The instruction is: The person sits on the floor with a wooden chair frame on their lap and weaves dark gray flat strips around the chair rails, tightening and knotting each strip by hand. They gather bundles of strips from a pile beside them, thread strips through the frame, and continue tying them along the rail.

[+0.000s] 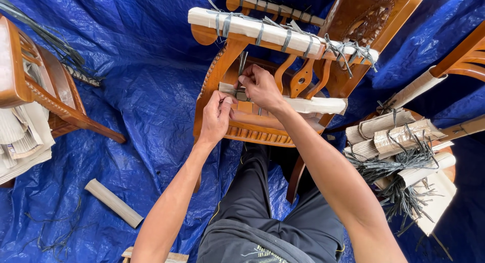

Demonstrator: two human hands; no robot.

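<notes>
A carved wooden chair (252,124) lies tipped in front of me, its arms wrapped in white padding (252,27) tied with grey straps. My left hand (216,116) pinches a piece of white wrapping against a lower rail. My right hand (258,85) grips a grey strap (242,63) at the same rail, fingers closed around it. Both hands work close together on the wrapped rail (313,105), which runs off to the right.
A blue tarp (136,91) covers the floor. Another wooden chair (35,86) with stacked cardboard stands at left. Rolled cardboard (389,134) and a bundle of grey straps (399,167) lie at right. A cardboard tube (113,202) lies on the tarp near my left arm.
</notes>
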